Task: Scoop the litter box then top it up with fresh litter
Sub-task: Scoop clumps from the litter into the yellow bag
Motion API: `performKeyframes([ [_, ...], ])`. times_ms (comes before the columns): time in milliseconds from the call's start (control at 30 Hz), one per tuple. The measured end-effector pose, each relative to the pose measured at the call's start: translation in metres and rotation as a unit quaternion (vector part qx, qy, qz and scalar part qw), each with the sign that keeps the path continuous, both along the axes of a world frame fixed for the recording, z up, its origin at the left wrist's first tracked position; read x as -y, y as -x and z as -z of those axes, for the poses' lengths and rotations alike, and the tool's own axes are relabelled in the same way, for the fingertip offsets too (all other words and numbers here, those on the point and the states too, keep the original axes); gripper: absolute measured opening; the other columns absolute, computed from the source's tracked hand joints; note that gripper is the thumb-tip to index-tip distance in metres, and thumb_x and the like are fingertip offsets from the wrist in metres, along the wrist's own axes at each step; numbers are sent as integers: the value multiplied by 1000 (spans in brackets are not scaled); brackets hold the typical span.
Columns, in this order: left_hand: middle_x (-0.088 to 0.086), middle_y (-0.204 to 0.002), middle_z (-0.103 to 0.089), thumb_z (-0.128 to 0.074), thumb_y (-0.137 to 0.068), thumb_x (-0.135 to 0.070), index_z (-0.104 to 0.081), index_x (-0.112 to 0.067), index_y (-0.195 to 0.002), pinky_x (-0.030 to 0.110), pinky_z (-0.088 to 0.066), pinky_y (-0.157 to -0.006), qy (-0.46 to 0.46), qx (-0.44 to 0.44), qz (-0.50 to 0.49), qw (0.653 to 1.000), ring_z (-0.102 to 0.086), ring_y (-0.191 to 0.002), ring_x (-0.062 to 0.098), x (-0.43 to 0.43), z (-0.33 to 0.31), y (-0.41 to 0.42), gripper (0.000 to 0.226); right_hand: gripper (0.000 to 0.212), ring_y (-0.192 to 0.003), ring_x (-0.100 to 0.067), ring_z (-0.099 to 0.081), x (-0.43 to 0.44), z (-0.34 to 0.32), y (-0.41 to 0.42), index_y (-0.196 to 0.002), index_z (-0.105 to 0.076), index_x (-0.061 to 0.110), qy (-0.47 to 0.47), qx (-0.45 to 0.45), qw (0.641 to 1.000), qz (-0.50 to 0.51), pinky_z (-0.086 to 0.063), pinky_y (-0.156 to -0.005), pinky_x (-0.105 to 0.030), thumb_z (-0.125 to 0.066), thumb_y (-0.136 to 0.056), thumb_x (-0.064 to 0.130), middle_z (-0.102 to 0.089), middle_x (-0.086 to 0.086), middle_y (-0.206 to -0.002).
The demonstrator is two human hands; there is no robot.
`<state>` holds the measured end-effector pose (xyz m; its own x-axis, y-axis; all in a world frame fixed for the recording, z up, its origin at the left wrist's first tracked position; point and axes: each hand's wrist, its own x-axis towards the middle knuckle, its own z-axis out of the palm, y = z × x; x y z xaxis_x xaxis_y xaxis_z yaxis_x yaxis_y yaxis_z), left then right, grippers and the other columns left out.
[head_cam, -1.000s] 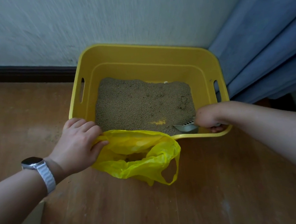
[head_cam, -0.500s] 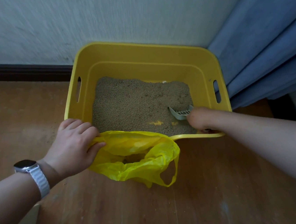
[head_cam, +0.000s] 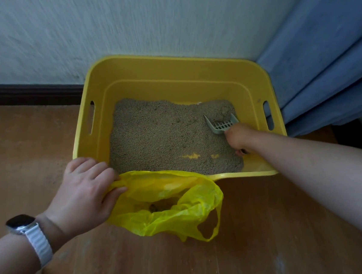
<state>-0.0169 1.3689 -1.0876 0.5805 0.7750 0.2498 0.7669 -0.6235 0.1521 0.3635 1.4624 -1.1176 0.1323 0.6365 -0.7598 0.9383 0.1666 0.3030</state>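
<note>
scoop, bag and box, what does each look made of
The scoop looks like rigid moulded plastic, pale grey-green and matte, with cut slots. The bag seems to be thin plastic film: translucent yellow, glossy, crumpled. The box looks like hard yellow plastic, smooth with a slight sheen and moulded handle holes.

Wooden floor (head_cam: 254, 251) under yellow litter box (head_cam: 168, 71) and plastic bag (head_cam: 173, 218).
</note>
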Motion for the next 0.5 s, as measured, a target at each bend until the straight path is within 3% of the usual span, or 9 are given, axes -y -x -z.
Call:
performKeyframes([
  [100, 1, -71, -57, -53, -88, -42, -64, -12, -74, 42, -39, -80, 1, 1, 1, 1000, -58, -67, 30, 1, 1, 0, 35, 30, -104, -25, -62, -5, 0, 4, -123, -60, 3, 10, -10, 1000, 17, -48, -68, -27, -54, -94, 6, -63, -11, -119],
  [167, 2, -70, -57, -53, -88, -42, -65, -12, -74, 42, -40, -79, -1, 4, 4, 1000, -57, -67, 30, 1, 0, -1, 35, 36, -116, -25, -57, -3, 2, 4, -126, -60, 7, -1, -2, 1000, -10, -47, -84, -30, -61, -91, 13, -59, -10, -130],
  [333, 2, -70, -57, -55, -88, -41, -65, -12, -74, 42, -41, -79, -1, 7, 5, 1000, -58, -66, 30, 1, -1, 0, 33, 31, -109, -26, -59, -5, -1, -1, -120, -61, 7, -70, -39, 997, 15, -47, -82, -30, -37, -102, 9, -61, -12, -121],
  [500, 2, -71, -58, -54, -87, -41, -65, -12, -75, 42, -41, -79, 2, 7, 5, 1000, -57, -67, 30, 1, -2, 0, 34, 16, -84, -24, -55, -26, -6, -3, -97, -60, 11, -109, -50, 993, 5, -45, -70, -30, -44, -96, 6, -61, -9, -106],
])
